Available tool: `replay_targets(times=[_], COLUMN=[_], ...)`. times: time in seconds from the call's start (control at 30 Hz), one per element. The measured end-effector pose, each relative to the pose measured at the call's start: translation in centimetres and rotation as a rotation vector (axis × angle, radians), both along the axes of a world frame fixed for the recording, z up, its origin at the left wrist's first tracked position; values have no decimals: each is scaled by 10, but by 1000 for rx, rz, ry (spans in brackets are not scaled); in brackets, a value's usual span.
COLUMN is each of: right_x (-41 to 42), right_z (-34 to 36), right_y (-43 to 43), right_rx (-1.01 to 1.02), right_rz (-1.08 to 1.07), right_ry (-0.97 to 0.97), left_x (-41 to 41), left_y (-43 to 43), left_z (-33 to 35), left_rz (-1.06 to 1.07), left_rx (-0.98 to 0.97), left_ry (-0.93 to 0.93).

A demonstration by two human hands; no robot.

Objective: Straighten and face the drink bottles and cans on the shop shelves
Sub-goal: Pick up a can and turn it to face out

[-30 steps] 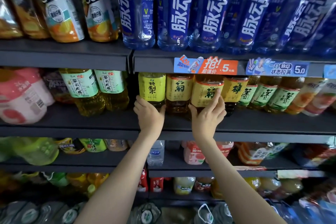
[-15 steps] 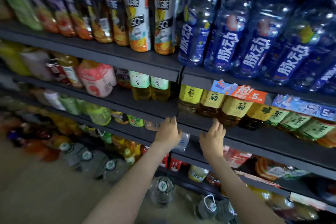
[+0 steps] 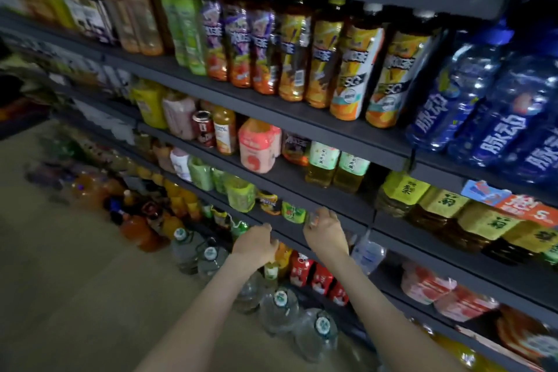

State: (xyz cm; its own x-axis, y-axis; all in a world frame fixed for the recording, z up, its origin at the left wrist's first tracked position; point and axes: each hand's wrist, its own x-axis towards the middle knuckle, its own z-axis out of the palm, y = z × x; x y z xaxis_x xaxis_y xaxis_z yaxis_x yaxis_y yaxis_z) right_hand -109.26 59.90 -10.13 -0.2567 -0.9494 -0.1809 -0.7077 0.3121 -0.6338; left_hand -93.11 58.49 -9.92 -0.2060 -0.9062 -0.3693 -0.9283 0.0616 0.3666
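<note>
**L hand (image 3: 255, 243) and R hand (image 3: 325, 232) loose at a shelf lip, gripping nothing**

Far left is blurred: beige floor (image 3: 60, 281). At the rack's foot are orange drink btls (image 3: 136, 231) and clear plastic water jugs (image 3: 282, 308) w/ white-green caps, caps up. Dark grey shelves (image 3: 347, 137), flat matte boards, climb rightward across the view.

Upper row, L to R: green-label btls (image 3: 184, 30), purple-cap tea btls (image 3: 238, 39), then yellow-label tea btls (image 3: 347, 69) of orange-brown liquid. All stand upright, long axis vertical, labels out to the aisle. One yellow-label btl shows a white barcode patch up front.

Next row down: a yellow btl (image 3: 149, 106), a pink btl (image 3: 179, 116), a red can (image 3: 203, 127) top up, an orange juice btl (image 3: 225, 130) and a pink shrink-wrapped pack (image 3: 259, 145). Then two green-label btls of pale yellow liquid (image 3: 321, 164), side by side, upright, faces out.

L hand hangs before the shelf lip under that row, fingers loosely curled, nothing in them. R hand is just beside it, slightly higher, also loosely curled w/ nothing seen in it; its fingertips are blurred. The hands don't touch.

Around them: green wrapped packs (image 3: 240, 195) behind, red packs (image 3: 302, 269) below, and a clear btl w/ blue label (image 3: 367, 254) right of the R wrist.

Right side: squat dark-tea btls (image 3: 447, 205) w/ yellow labels, tilted in this view. Above them are ribbed translucent blue btls (image 3: 453, 100), white lettering out. Price tags (image 3: 519, 204) sit on the lip.
</note>
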Motion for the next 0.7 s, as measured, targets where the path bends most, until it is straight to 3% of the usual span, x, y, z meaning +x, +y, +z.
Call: replay_targets(times=[0.33,0.7], right_x=[195,273], right_z=[25,3], right_y=[-101,-224], right_rx=[-82,-171], right_rz=[84,24], right_ry=[-27,-141], left_x=[202,283], left_y=[-80,-188], left_z=[27,14], left_rz=[116,124], left_rx=[-124,-173], left_ry=[42,118])
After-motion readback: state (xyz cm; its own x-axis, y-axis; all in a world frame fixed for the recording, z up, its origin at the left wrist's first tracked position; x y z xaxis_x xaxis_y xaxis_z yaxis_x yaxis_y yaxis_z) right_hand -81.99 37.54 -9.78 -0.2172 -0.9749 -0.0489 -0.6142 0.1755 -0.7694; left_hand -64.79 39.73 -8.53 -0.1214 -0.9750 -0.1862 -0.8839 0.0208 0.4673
